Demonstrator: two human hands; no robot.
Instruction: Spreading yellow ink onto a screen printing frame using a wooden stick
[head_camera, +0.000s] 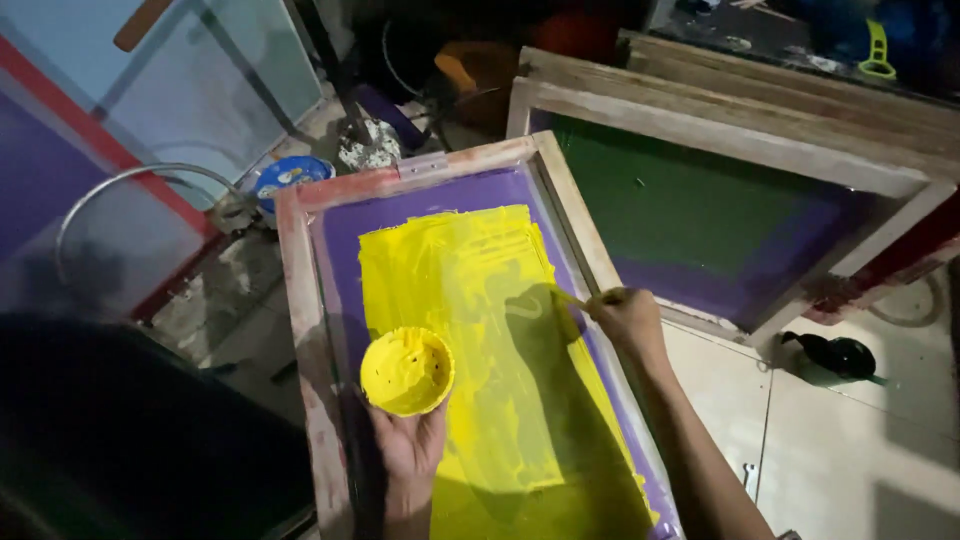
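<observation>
A wooden screen-printing frame (300, 300) with purple mesh lies in front of me, its middle smeared with yellow ink (460, 280). My left hand (408, 450) holds a small round cup (406, 371) full of yellow ink over the frame's left part. My right hand (628, 318) grips a thin stick-like tool (566, 296) coated in yellow, its tip touching the inked mesh near the frame's right rail.
Several more wooden screens (720, 130) are stacked at the upper right, the top one green and purple. A blue-lidded tub (290, 176) sits beyond the frame's far left corner. A black object (838, 355) lies on the white surface to the right. A metal hoop (140, 180) stands left.
</observation>
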